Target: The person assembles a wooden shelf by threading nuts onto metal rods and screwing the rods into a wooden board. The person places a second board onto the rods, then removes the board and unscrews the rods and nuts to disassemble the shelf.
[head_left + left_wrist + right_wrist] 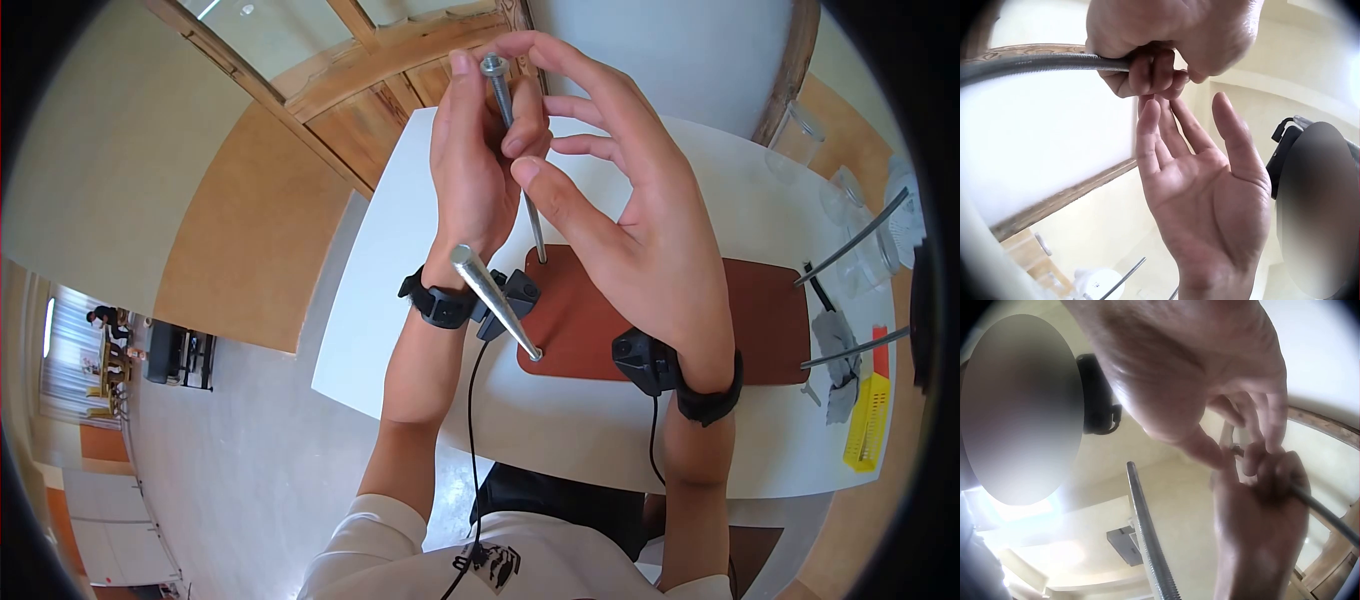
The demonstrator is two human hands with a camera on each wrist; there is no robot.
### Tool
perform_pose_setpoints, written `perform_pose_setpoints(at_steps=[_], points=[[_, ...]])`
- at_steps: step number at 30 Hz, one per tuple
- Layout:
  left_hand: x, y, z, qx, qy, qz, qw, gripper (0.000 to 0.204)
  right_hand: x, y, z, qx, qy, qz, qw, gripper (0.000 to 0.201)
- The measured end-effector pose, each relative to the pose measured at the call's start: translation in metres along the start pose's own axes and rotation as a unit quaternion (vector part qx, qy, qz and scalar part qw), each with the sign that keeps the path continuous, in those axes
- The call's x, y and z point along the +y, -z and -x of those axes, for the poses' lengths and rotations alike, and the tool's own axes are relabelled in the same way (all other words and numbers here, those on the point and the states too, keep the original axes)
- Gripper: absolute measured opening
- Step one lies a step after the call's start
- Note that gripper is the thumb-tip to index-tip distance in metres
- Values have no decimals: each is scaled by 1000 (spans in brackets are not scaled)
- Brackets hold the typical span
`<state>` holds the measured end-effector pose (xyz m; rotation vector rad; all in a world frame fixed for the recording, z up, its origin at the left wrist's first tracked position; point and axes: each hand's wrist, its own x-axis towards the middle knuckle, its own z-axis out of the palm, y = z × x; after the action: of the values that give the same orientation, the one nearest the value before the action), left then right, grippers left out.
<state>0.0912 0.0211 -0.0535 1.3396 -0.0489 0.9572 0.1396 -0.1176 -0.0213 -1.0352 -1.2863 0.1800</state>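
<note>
My left hand [470, 185] curls its fingers round a threaded metal rod [534, 215] near its top end, where a nut [493, 66] sits. In the left wrist view the rod [1054, 64] runs into the curled fingers. My right hand [650, 200] faces it from the right, fingers spread and slightly bent, fingertips close to the left hand; its palm [1204, 187] shows bare. The rod rises from a corner of a reddish-brown board [580, 330] on the white table. A second rod [495, 300] stands at the board's near left corner, leaning toward the camera in this view.
Two more rods [850, 250] rise from the board's right side. Farther right on the table [400, 340] lie a grey cloth [838, 365], a small wrench [811, 393] and a yellow basket [867, 425]. Clear jars [845, 190] stand at the back right. Cables hang from both wrist cameras.
</note>
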Motion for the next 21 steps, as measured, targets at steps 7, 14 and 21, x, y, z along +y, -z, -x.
perform_pose_setpoints(at_steps=[7, 14, 21], points=[[-1, 1, 1, 4, 14, 16, 1000, 61, -2, -9, 1, 30, -9, 135, 990, 63], [4, -4, 2, -1, 16, -11, 1000, 65, 35, 6, 7, -23, 18, 96, 995, 66], [3, -4, 2, -1, 7, -33, 999, 64, 36, 7, 7, -33, 36, 123, 991, 69]])
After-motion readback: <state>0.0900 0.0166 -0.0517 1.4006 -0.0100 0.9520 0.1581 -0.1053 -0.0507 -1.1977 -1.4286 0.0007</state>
